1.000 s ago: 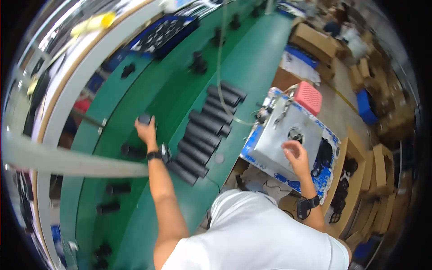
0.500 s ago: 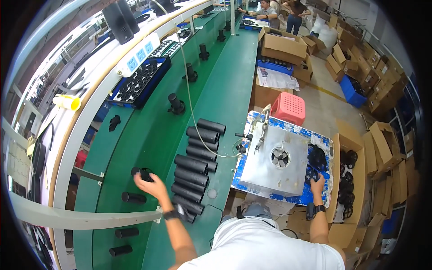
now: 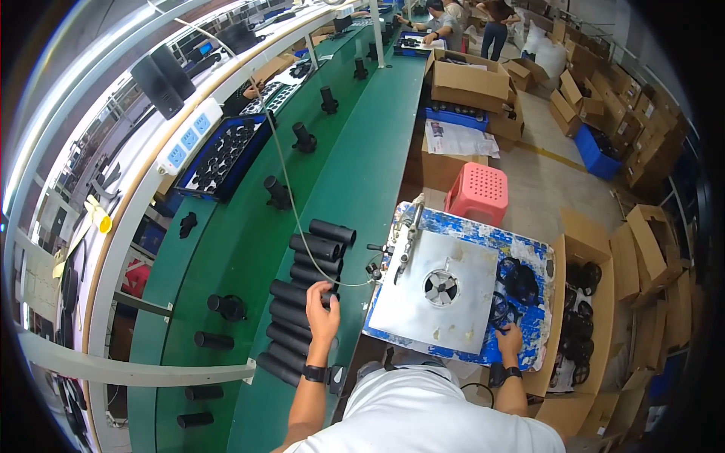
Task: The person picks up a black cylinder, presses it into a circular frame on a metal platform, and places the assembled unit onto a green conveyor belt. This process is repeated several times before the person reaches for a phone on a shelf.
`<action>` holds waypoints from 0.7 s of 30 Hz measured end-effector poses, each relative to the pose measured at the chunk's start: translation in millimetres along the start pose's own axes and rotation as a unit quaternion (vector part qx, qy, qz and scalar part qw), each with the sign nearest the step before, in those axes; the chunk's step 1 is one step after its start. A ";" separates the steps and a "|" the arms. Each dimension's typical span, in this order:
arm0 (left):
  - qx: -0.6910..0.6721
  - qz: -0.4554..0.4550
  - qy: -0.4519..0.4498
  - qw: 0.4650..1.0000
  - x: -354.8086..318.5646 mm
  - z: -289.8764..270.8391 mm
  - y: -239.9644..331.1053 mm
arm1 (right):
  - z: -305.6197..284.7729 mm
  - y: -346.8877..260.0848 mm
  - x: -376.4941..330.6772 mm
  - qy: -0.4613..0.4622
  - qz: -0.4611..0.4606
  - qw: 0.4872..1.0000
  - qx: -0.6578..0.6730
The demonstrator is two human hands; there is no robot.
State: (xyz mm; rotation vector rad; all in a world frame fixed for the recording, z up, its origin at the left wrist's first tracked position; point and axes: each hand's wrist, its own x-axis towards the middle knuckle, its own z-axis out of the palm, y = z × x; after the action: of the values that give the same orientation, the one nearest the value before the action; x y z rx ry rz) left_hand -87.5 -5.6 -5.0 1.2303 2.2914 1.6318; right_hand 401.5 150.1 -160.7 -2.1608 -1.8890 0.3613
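Observation:
My left hand [image 3: 323, 315] is over the row of black tubes [image 3: 291, 315] on the green bench, its thumb and fingers apart around the end of one tube. Whether it touches that tube is hard to tell. At the right side of the blue, paint-worn table [image 3: 538, 338], my right hand [image 3: 511, 341] has its fingers closed on the edge of a black round spoked part [image 3: 499, 308]. More black round parts [image 3: 519, 281] lie just beyond it. Between my hands stands a metal box [image 3: 411, 321] with a round opening holding a finned centre [image 3: 441, 288].
Black tubes with flanged bases [image 3: 226, 306] stand along the green belt [image 3: 253, 249]. A hose [image 3: 291, 204] crosses to a clamp fixture [image 3: 408, 241] on the box. A carton of black parts [image 3: 596, 332] stands right; a red stool [image 3: 478, 192] is beyond the table. Other people work far off.
My left hand has let go of the black flanged piece on the belt and moved right to the tubes. My right hand stays at the round parts. The whole view has shifted slightly.

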 end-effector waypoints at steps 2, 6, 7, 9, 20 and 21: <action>-0.043 0.039 -0.015 0.998 6.7 8.7 25.3 | -18.0 2.4 -1.5 -0.004 -0.015 0.999 0.039; -0.115 0.024 -0.098 0.988 6.6 41.3 77.9 | -62.1 -2.6 0.6 0.067 -0.056 0.984 0.153; -0.158 0.006 -0.131 0.979 2.4 50.8 86.2 | -82.4 -19.1 -0.2 0.103 -0.092 0.978 0.158; -0.176 0.003 -0.210 0.962 -0.6 71.1 106.5 | -123.3 -58.3 11.0 0.116 -0.109 0.961 0.226; -0.474 -0.177 -0.332 0.796 13.7 136.5 149.4 | -180.5 -233.5 -23.0 -0.018 -0.467 0.834 0.293; -0.481 -0.201 -0.328 0.788 14.3 129.0 147.5 | -171.2 -233.3 -28.9 -0.065 -0.389 0.811 0.433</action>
State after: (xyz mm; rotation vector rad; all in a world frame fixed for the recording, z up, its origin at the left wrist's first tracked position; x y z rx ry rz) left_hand 47.1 119.0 65.5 0.7561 0.9411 1.4982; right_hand 239.8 147.7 81.0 -0.7171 -1.9189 0.9515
